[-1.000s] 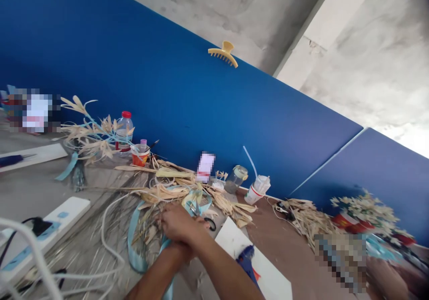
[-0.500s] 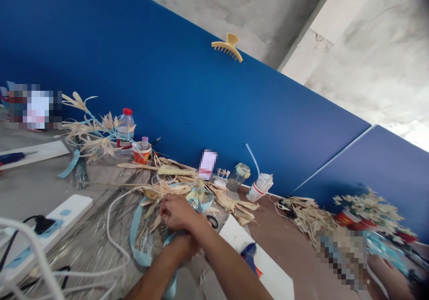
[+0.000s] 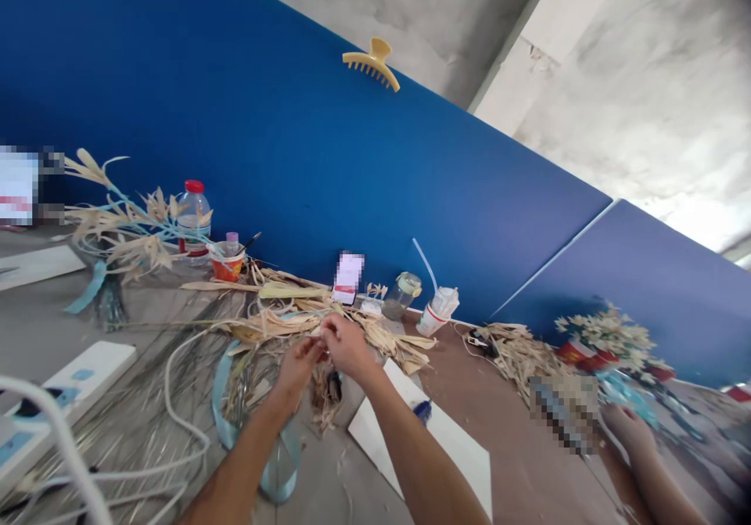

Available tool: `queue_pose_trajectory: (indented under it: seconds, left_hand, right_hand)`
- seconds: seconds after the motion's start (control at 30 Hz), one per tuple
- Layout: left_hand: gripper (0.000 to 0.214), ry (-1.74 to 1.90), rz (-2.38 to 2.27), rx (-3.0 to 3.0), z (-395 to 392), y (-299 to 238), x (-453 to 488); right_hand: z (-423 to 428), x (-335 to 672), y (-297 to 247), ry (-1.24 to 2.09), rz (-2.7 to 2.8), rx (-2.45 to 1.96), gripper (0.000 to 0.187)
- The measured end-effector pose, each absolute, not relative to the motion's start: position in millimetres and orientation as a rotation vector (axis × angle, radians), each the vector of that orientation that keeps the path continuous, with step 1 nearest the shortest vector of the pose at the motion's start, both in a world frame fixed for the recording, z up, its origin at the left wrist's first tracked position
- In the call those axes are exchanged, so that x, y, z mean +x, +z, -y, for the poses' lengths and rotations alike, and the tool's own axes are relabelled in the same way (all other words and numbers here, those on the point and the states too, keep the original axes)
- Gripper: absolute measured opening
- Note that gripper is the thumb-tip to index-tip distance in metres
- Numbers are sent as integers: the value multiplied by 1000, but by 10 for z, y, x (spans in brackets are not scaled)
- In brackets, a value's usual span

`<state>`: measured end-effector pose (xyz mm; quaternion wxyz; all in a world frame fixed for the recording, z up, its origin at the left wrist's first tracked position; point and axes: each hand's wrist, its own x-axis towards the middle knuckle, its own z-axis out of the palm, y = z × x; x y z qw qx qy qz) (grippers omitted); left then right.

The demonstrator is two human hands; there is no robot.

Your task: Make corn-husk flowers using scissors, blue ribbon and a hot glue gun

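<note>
My left hand (image 3: 300,364) and my right hand (image 3: 346,347) meet fingertip to fingertip over the middle of the table, both pinched closed. Whatever lies between the fingers is too small and hidden to make out. Behind and beside them spread dried husk strips (image 3: 399,343). Under my left forearm runs a loop of light blue ribbon (image 3: 223,400). A dark object among husk scraps (image 3: 325,400) shows between my wrists. By my right forearm, a blue glue gun (image 3: 422,411), partly hidden, rests on a white board (image 3: 454,451).
On the left are a white power strip (image 3: 109,368), white cable (image 3: 188,415) and thin wires. Along the blue partition (image 3: 328,157) stand a red-capped bottle (image 3: 193,220), an orange cup (image 3: 227,263), a phone (image 3: 348,275), a jar (image 3: 402,294) and a white cup (image 3: 434,318). Another person's hand (image 3: 630,431) is at right.
My forearms were crossed, with my left hand under the right forearm; now they are uncrossed and the fingertips meet. The view has shifted slightly to the right.
</note>
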<state>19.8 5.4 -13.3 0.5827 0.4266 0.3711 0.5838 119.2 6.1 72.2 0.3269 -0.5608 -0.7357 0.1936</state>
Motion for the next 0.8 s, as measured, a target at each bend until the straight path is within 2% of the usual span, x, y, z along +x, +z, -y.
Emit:
queue_pose_trajectory:
  seconds: [0.2,0.4,0.5,0.6,0.67,0.8]
  left_hand:
    - [32,1311,-744,636,23,132,60]
    - [29,1339,-860,724,-17,61,108]
    - [19,1305,-928,1068,53,-24,223]
    - [16,1120,-895,1413,166,-91,348]
    - [16,1080,-878,1429,210,-119,400]
    - [16,1100,-909,1290,169,-149,400]
  right_hand:
    - [-29,1463,624,778,1526,-1328,12]
    - [23,1562,445,937,1369,-1287,30]
    - [-22,1570,458,800,1423,-1381,36]
    - [-104,1512,516,541,1522,-1507,22]
    - [-163,1442,547,461,1576,-1535,6]
    - [-223,1385,566,480,1647,-1525,12]
